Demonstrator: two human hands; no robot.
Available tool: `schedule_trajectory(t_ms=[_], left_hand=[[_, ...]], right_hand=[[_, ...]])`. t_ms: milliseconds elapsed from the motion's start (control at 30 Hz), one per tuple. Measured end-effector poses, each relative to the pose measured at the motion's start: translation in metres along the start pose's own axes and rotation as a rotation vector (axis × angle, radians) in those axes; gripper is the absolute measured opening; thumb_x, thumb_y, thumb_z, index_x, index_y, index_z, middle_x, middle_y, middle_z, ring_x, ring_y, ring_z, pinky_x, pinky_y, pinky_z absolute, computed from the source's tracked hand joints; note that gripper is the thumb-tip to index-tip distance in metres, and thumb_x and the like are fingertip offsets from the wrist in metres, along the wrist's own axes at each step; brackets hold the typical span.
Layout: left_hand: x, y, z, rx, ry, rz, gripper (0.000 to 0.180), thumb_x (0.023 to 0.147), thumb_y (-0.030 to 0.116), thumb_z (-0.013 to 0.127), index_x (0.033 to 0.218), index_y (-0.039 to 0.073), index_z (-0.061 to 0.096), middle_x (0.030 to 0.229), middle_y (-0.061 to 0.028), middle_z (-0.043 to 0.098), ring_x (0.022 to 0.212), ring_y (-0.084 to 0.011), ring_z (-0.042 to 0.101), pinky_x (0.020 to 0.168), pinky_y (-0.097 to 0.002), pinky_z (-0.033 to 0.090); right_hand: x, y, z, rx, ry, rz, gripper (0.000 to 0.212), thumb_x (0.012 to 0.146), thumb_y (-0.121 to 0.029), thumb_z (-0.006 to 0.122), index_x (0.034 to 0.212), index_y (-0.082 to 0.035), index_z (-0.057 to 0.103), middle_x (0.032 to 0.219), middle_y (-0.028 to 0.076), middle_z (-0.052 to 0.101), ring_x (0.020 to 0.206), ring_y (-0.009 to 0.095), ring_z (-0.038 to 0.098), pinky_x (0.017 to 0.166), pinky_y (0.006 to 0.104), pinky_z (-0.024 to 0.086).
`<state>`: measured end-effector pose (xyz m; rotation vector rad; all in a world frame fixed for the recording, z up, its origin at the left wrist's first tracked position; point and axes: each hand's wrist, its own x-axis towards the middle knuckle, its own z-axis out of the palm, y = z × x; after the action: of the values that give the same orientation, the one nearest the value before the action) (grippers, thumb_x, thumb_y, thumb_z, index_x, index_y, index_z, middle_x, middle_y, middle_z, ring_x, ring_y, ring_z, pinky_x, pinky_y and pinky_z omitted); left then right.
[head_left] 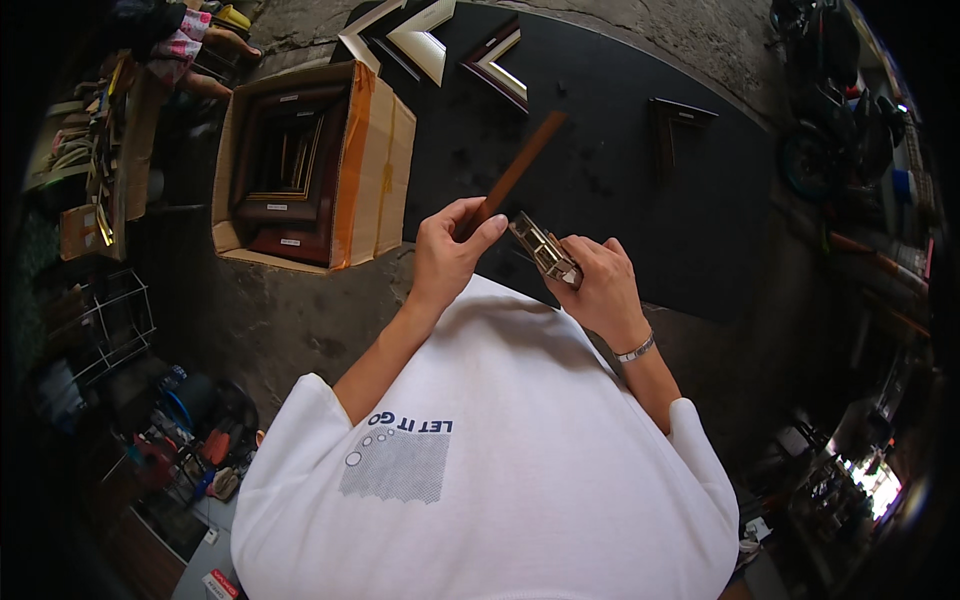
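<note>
My left hand (447,250) is closed around the lower end of a narrow brown wooden strip (527,155), which slants up and to the right over the black table (610,190). Beside it, my right hand (603,283) grips a silver metal tool that looks like a staple gun (540,247). The tool's front end comes close to the strip's lower end; whether they touch I cannot tell. My fingers partly hide both things.
A cardboard box (385,180) of dark picture frames stands at left. Corner frame samples (422,40) lie at the table's far side, with a dark corner sample (682,112) at right. Another person's hand (232,43) shows at upper left. A motorbike (825,150) stands at far right.
</note>
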<state>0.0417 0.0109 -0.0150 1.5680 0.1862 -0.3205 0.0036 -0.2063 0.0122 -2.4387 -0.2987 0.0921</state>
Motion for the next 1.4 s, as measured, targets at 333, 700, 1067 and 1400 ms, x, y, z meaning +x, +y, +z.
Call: schedule_trajectory(t_ms=[333, 700, 1067, 1400], left_hand=[[0.0, 0.003, -0.003, 0.043, -0.057, -0.02, 0.035, 0.093, 0.021, 0.077, 0.116, -0.005, 0.071, 0.094, -0.0002, 0.07, 0.083, -0.0039, 0.059, 0.076, -0.02, 0.048], [0.005, -0.002, 0.002, 0.061, -0.069, 0.018, 0.033, 0.092, 0.022, 0.079, 0.11, -0.005, 0.074, 0.086, 0.0, 0.07, 0.078, -0.0045, 0.058, 0.071, -0.022, 0.048], [0.02, -0.001, -0.012, -0.135, -0.095, -0.061, 0.034, 0.089, 0.02, 0.082, 0.113, 0.001, 0.066, 0.096, -0.0014, 0.067, 0.089, -0.0069, 0.061, 0.08, -0.0238, 0.05], [-0.026, 0.134, -0.08, 0.492, -0.087, 0.601, 0.048, 0.079, 0.016, 0.086, 0.117, 0.007, 0.058, 0.113, -0.0127, 0.07, 0.104, -0.0193, 0.067, 0.088, -0.0329, 0.053]], right_hand=[[0.0, -0.002, -0.004, -0.036, -0.016, 0.012, 0.021, 0.076, -0.018, 0.081, 0.089, -0.01, 0.067, 0.072, 0.003, 0.065, 0.059, 0.023, 0.056, 0.065, 0.036, 0.037], [0.004, 0.001, -0.003, -0.033, 0.013, 0.063, 0.017, 0.078, -0.018, 0.081, 0.079, -0.007, 0.068, 0.063, 0.005, 0.064, 0.053, 0.023, 0.056, 0.059, 0.0358, 0.041], [-0.016, 0.135, 0.013, 0.751, 0.539, 0.671, 0.035, 0.102, -0.028, 0.068, 0.108, 0.006, 0.072, 0.094, 0.002, 0.072, 0.083, 0.007, 0.061, 0.074, 0.0279, 0.049], [-0.09, 0.32, 0.081, 0.261, 0.384, 0.769, 0.05, 0.101, -0.048, 0.065, 0.086, 0.0, 0.06, 0.067, 0.0, 0.054, 0.059, 0.009, 0.044, 0.055, 0.031, 0.038]])
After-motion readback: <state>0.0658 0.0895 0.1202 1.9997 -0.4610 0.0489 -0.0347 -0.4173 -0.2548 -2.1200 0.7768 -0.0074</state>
